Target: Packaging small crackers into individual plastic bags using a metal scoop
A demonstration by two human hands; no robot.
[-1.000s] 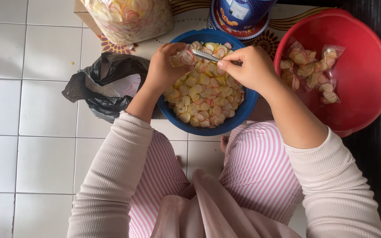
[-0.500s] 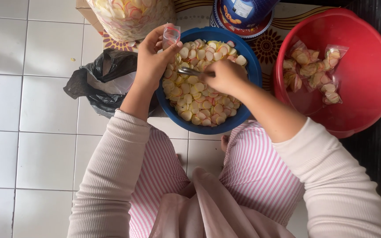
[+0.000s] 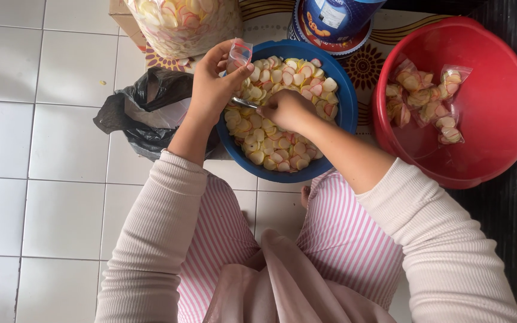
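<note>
The right hand [image 3: 285, 109] has dropped from the small clear bag [image 3: 238, 55] into the blue basin [image 3: 343, 90], closed on a metal spoon [image 3: 243, 103] that now digs among the pale pink-edged crackers [image 3: 282, 137], so another scoop is being gathered. The left hand [image 3: 210, 87] pinches the bag upright at the basin's rim, while filled bags [image 3: 423, 98] lie in the red basin [image 3: 498, 96].

White tiled floor [image 3: 43, 137] in soft daylight; dark ribbed mat [image 3: 504, 203] along the right edge
</note>
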